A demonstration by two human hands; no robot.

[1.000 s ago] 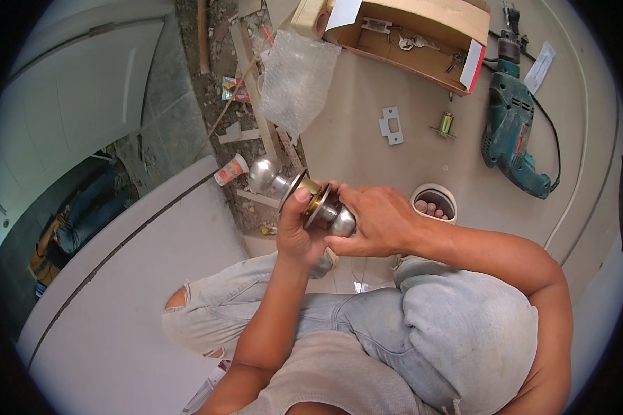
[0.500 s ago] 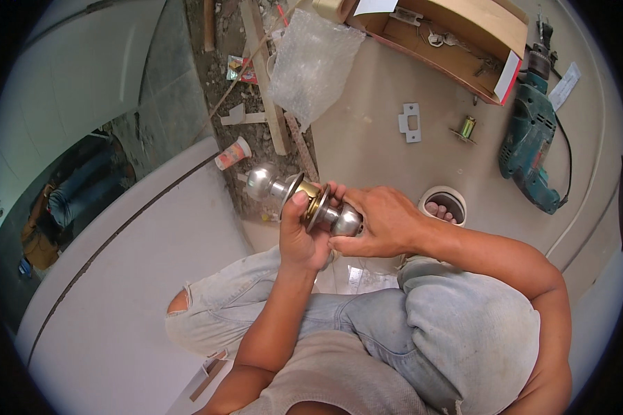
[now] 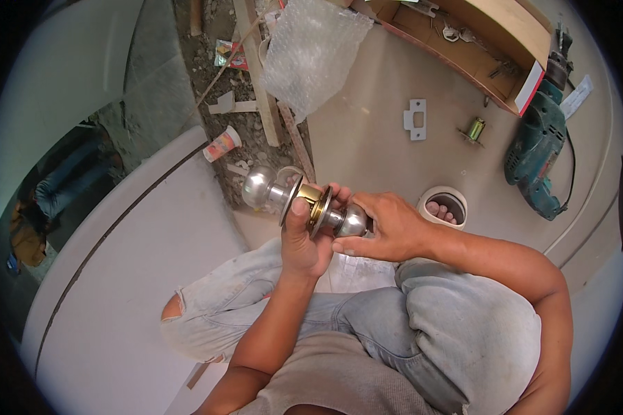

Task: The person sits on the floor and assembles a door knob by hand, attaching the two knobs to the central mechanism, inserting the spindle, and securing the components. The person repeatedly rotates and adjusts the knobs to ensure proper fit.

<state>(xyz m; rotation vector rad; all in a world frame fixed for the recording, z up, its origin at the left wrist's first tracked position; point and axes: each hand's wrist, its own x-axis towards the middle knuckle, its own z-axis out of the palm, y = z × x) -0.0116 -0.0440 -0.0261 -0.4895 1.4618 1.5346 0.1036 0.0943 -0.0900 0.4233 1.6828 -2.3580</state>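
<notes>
A round silver door knob set (image 3: 258, 185) with a brass-coloured middle is held above my lap, its two knobs at opposite ends. My left hand (image 3: 304, 243) is wrapped round its middle, with the thumb on the brass part between the two round plates. At the right-hand knob, my right hand (image 3: 394, 225) grips with thumb and fingers. On the floor beyond lie a silver strike plate (image 3: 415, 105) with a square hole and a small brass latch piece (image 3: 475, 129).
An open cardboard box (image 3: 422, 41) holding keys and small metal parts stands at the far right. Beside it lies a green power drill (image 3: 536, 145). A tape roll (image 3: 424, 198) rests by my foot. Bubble wrap (image 3: 311, 55), wooden strips (image 3: 259, 83) and a paper cup (image 3: 221, 144) lie around rubble.
My view has shifted slightly, so the floor items appear displaced. Both hands keep their hold on the door knob set, which stays in nearly the same place.
</notes>
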